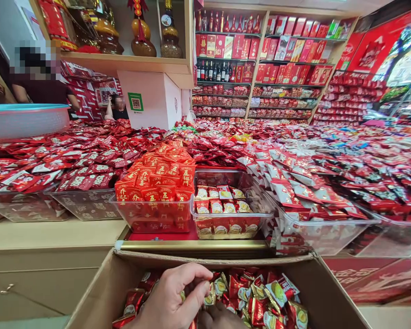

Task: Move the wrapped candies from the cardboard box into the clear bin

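My left hand (pixel 171 299) is down in an open cardboard box (pixel 332 292) at the bottom of the view. Its fingers are curled round red-and-gold wrapped candies (pixel 260 297) that fill the box. Only a small part of my right hand (pixel 219 318) shows beside it at the bottom edge, low among the candies; its fingers are hidden. Straight ahead on the counter stands a clear plastic bin (pixel 264 201), partly filled with rows of the same kind of candy.
Left of that bin is a bin heaped with orange-red packets (pixel 157 183). More clear bins of red sweets (pixel 311 192) cover the counter. Shelves of red boxes and bottles (pixel 256 50) line the back wall. A person (pixel 41 87) stands far left behind a blue-rimmed basin (pixel 23 119).
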### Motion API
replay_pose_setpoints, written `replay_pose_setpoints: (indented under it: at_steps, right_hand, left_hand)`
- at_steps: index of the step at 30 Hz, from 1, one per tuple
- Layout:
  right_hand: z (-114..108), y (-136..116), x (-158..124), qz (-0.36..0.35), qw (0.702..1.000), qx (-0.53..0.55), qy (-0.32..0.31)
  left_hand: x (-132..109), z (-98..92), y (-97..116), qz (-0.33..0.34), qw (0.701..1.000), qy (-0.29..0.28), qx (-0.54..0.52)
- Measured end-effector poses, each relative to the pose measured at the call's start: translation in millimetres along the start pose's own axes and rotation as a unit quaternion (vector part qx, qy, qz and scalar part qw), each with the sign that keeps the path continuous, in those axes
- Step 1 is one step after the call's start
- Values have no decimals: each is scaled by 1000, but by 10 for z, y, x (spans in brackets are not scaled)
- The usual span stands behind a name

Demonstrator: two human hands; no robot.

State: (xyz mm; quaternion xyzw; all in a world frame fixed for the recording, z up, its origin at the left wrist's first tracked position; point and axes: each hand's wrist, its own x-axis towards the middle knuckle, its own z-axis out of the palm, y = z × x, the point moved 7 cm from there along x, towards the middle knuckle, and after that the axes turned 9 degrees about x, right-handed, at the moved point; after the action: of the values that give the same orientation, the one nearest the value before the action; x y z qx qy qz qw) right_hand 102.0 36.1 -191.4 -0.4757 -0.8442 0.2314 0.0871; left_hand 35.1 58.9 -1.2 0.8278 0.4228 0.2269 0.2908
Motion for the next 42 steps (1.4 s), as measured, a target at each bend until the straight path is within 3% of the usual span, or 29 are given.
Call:
replay_pose_setpoints:
  at_steps: [2, 4, 6, 8, 10, 14, 17, 20, 24, 29, 35, 42]
  right_hand:
    - [-311, -62, -11, 30, 996, 75, -30]
    - [-787, -184, -52, 42, 981, 190, 26]
    - [-1239, -367, -130, 9, 942, 323, 88]
    - [-1535, -520, -213, -19, 889, 443, 113]
    - [-1660, -573, -269, -10, 835, 535, 126]
    - [-1619, -509, -281, 42, 728, 673, 122]
    - [-1600, -494, -257, 48, 685, 720, 101]
    - [-1637, -521, -260, 49, 688, 717, 101]
    - [-1688, -547, -306, 46, 733, 661, 153]
    - [-1654, -389, -320, 73, 705, 680, 190]
    - [-1728, -258, -300, 91, 711, 674, 179]
    - [-1740, -289, -303, 95, 728, 663, 145]
  left_hand:
    - [7, -24, -62, -40, 999, 7, 2]
    - [0, -31, -125, -81, 997, 1, -18]
    - [-14, 13, -153, -105, 991, -34, -81]
    - [-28, 74, -149, -122, 975, -75, -168]
    - [-36, 124, -130, -138, 956, -105, -235]
    - [-8, 125, -82, -147, 941, -106, -286]
    - [19, 96, -59, -148, 939, -89, -298]
    - [25, 92, -61, -155, 939, -77, -297]
    - [11, 85, -90, -155, 947, -48, -278]
    - [-13, 26, -161, -175, 948, 4, -267]
    - [-26, 96, -79, -171, 931, -51, -317]
    - [-58, 172, -81, -191, 911, -55, -361]
